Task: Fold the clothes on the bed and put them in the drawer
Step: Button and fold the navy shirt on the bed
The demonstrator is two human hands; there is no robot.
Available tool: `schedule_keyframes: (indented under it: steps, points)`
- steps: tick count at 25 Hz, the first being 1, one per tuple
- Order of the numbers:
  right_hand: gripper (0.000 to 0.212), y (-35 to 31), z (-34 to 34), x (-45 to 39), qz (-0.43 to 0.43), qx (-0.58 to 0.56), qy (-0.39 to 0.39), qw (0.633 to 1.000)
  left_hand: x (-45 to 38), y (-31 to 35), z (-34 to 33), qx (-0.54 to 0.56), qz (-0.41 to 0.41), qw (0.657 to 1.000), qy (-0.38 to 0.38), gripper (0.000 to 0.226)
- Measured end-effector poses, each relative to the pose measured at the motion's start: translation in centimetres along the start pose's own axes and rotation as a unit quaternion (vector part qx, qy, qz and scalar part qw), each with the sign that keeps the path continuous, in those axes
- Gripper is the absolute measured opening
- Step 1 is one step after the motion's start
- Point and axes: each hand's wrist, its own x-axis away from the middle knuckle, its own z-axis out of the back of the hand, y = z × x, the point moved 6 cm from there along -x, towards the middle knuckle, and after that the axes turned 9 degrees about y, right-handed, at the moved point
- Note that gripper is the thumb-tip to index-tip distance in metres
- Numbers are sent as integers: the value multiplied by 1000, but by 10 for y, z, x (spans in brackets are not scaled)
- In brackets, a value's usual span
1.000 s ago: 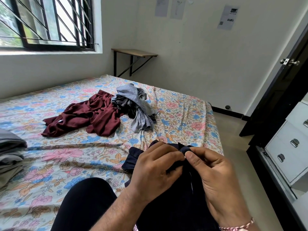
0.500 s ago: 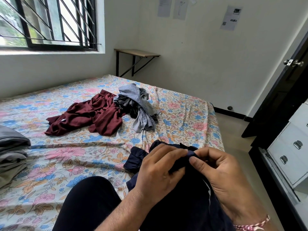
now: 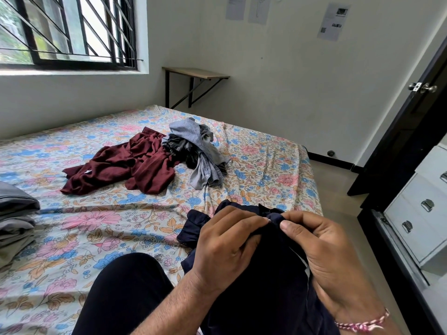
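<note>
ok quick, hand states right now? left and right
Left hand: closed, fingers pinching the dark navy garment at its top edge.
Right hand: closed, thumb and fingers pinching the same garment next to the left.

Navy garment [image 3: 271, 274] is bunched up right in both hands, top edge pinched between the left hand [image 3: 227, 247] and right hand [image 3: 329, 257]. Beyond the hands on the floral bed [image 3: 101, 228] there's a crumpled maroon shirt [image 3: 125, 165], touching a grey-blue shirt heap [image 3: 200, 155]. Folded grey stack [image 3: 14, 218] sits well off to the left. White drawers [image 3: 416, 213] off to the right.
</note>
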Motion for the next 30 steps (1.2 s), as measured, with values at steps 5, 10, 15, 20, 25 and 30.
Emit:
schedule_keyframes:
  steps: [5, 10, 15, 20, 25, 30]
  points:
    - [10, -4, 4, 1, 52, 36, 4, 998, 2, 5, -6, 8, -23, 999, -25, 8]
    - [11, -2, 6, -2, 88, 56, -24, 994, 3, 5, -6, 1, -26, 999, -36, 9]
    - [18, 5, 12, -3, 99, 112, -66, 987, 8, 6, -17, 16, 8, 998, -67, 12]
    - [28, 17, 22, -6, 95, 281, -83, 951, 15, 0, -30, 50, 28, 976, -209, 26]
    - [26, 15, 19, -2, 127, 397, -65, 907, 24, -14, -35, 12, 129, 953, -275, 47]
    - [29, 13, 18, 2, 179, 349, 6, 920, 18, -16, -29, 6, 152, 957, -247, 15]
